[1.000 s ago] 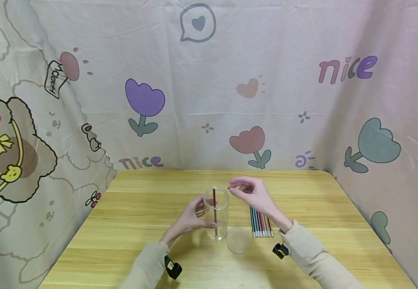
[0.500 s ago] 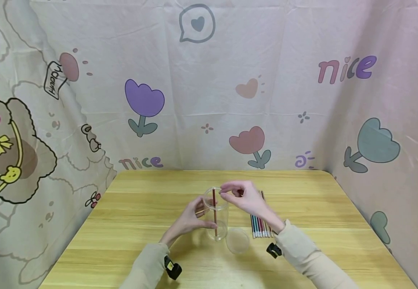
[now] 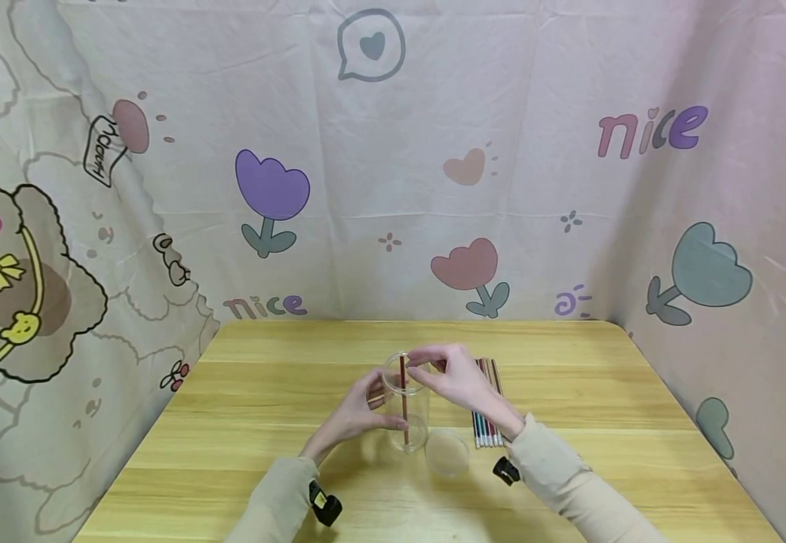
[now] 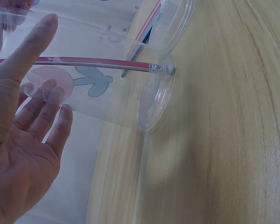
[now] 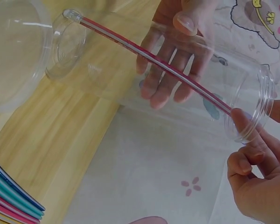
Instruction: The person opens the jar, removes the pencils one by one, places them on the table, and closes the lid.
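Observation:
A clear plastic jar stands on the table with a red pencil upright inside it. My left hand holds the jar from the left, thumb at the front and fingers behind. At the jar's mouth is my right hand, with thumb and index fingertip slightly apart. In the right wrist view one right fingertip overlaps the upper end of the red pencil; whether it touches cannot be made out. The pencil's metal ferrule and eraser end rest at the jar's bottom in the left wrist view.
A round clear lid lies on the table right of the jar. Several coloured pencils lie in a row farther right, partly under the right forearm. Printed cloth hangs behind the wooden table.
My right hand has moved left and slightly down, from beside the jar to its mouth. The left hand, jar and red pencil stay in place.

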`<state>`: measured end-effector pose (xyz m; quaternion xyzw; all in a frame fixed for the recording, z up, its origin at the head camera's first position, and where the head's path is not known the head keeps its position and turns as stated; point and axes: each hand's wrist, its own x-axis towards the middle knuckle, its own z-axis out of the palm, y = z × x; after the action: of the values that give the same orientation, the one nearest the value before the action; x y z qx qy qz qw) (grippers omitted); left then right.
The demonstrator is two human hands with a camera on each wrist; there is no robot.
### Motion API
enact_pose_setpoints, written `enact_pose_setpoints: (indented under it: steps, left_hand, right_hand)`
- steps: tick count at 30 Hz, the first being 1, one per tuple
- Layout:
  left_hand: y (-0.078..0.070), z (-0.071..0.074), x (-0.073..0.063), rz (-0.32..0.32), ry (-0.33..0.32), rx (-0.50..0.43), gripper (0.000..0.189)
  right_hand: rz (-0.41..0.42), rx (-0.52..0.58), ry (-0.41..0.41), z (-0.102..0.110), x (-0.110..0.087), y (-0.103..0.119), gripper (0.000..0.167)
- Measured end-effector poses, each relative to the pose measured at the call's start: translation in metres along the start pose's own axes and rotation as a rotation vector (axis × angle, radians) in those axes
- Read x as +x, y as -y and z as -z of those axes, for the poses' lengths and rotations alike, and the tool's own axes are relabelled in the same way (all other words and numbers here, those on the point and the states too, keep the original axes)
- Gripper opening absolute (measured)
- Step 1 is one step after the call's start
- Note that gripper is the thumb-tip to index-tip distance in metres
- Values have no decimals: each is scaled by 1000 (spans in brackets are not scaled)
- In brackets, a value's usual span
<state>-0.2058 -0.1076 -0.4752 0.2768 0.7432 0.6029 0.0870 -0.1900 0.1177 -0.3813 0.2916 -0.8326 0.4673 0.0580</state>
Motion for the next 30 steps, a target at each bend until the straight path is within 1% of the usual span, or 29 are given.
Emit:
enact_pose_setpoints:
  steps: [8,13,16,22,26,30]
  left_hand:
    - [-1,0,-1,15,-5,12,73]
    - [-1,-1,0,0,-5,4,73]
    - [0,-1,0,-6,-3,7,71]
    - [0,0,0,12,-6,14,69]
    - [1,0,0,14,1,26,68]
    - [1,1,0,1,6,18,68]
  right_hand:
    - [-19,-38,-13,-5,3,3,25]
    - [-20,-90,-33,-8,4,4,25]
    - [-24,-95,-33,-9,5,4,25]
    - [-27,-109,-48,-12,11,2,23]
    - [-51,-117,-44,-15,16,2,25]
    - [-63,-141,-35,-15,19,4,22]
